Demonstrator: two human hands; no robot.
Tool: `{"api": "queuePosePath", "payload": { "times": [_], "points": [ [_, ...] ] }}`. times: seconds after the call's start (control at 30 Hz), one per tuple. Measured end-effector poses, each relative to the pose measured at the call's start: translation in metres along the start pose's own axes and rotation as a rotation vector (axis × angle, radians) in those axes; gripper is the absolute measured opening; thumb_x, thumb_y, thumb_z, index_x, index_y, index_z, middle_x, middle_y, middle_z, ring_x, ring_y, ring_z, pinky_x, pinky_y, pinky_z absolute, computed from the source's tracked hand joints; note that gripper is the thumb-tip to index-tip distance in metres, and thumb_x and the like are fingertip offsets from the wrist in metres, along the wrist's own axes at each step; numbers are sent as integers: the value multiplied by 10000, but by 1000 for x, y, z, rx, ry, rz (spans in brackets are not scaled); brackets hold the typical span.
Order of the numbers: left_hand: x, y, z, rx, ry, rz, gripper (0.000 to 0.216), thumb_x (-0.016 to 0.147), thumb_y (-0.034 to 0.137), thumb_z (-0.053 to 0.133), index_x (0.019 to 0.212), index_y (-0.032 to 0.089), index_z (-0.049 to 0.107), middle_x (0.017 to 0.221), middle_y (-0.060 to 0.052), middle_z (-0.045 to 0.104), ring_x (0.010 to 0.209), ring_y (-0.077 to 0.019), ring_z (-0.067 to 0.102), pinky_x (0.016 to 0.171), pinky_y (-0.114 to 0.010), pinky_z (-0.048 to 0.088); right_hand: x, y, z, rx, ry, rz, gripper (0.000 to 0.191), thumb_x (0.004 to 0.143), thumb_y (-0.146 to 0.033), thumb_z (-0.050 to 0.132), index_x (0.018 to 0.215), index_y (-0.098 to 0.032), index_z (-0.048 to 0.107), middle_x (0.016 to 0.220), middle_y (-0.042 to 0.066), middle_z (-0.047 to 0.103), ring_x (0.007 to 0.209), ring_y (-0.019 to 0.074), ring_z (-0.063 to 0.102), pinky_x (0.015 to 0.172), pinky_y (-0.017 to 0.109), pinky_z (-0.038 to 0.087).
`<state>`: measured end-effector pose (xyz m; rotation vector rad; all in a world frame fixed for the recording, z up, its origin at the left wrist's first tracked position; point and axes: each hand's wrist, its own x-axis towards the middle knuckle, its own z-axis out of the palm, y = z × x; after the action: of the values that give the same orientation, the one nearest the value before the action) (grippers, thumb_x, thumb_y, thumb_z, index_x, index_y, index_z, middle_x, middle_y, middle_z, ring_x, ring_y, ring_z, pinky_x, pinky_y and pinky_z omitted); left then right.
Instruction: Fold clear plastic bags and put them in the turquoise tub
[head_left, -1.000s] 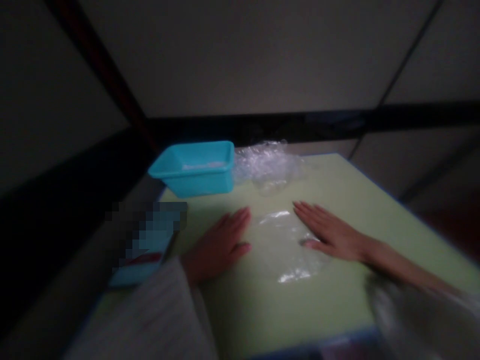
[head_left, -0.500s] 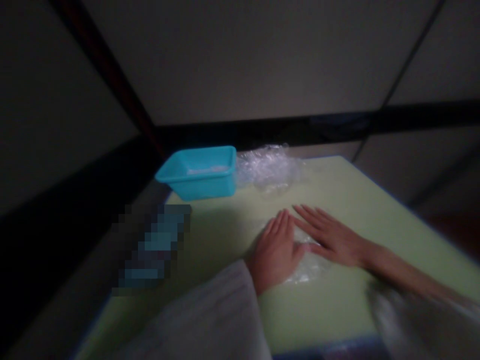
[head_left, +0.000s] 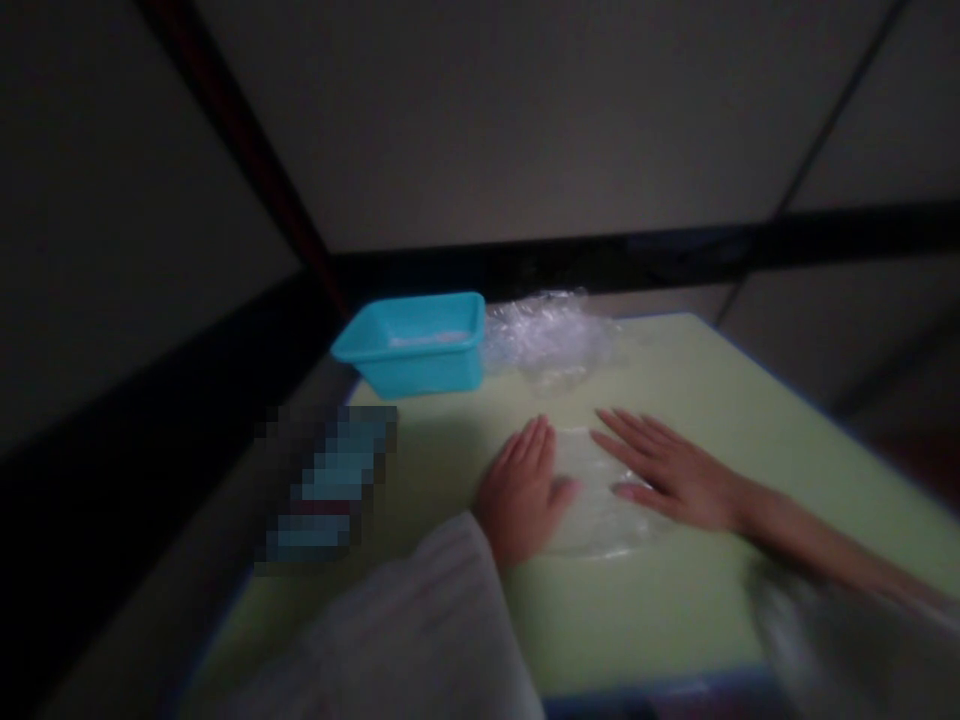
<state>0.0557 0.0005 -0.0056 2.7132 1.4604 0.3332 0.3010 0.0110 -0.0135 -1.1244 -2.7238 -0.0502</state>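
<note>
A clear plastic bag [head_left: 592, 495] lies flat on the pale green table top [head_left: 675, 610]. My left hand [head_left: 521, 490] rests flat on the bag's left edge, fingers stretched out and together. My right hand [head_left: 667, 470] lies flat on the bag's right part, fingers spread and pointing up-left. Neither hand grips anything. Pale sleeves cover both forearms.
A turquoise plastic tub [head_left: 416, 345] stands at the table's far left corner. A heap of crumpled clear plastic [head_left: 551, 340] lies beside it on the right. A pixelated blue object [head_left: 330, 485] sits at the left edge. Dark frame bars run behind the table.
My left hand slid right onto the bag until it met the right hand, then drew back a little to the left. The right hand stayed flat in place.
</note>
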Motion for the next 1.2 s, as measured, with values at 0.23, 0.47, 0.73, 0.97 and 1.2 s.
{"api": "queuePosePath", "payload": {
  "times": [0.23,0.47,0.73,0.97,1.2],
  "points": [
    [-18,-33,-4,26,-31,12,583,933,379,325,1365,-13,332,1470,-217,275,1379,-279,236,1112,-444,266,0,-3,-4,-1,-33,7,639,934,-526,338,1474,-262,121,1530,102,113,1389,298,148,1088,527,237],
    [-23,-43,-2,25,3,46,581,937,402,299,1360,6,341,1462,-217,298,1378,-282,241,1100,-451,289,0,2,-14,40,-56,47,691,934,-538,312,1479,-231,19,1533,91,112,1391,278,148,1108,507,212],
    [-23,-42,-1,34,-4,35,607,944,430,266,1362,-5,336,1469,-213,286,1379,-280,237,1104,-452,282,-13,21,-2,-75,6,93,724,931,-545,305,1481,-190,-5,1508,134,176,1370,277,228,1100,478,266],
    [-22,-42,-1,35,9,50,610,948,442,246,1356,-1,343,1466,-216,292,1380,-279,234,1099,-456,289,-13,21,-3,-86,18,77,733,930,-548,304,1477,-211,-47,1507,122,165,1361,278,247,1090,473,294],
    [-23,-42,-2,38,-16,38,598,933,414,298,1352,-11,341,1462,-227,293,1375,-288,241,1106,-453,277,-14,22,-3,-85,-1,75,731,935,-540,296,1475,-199,-60,1504,142,166,1366,278,234,1083,495,292]
  ]
}}
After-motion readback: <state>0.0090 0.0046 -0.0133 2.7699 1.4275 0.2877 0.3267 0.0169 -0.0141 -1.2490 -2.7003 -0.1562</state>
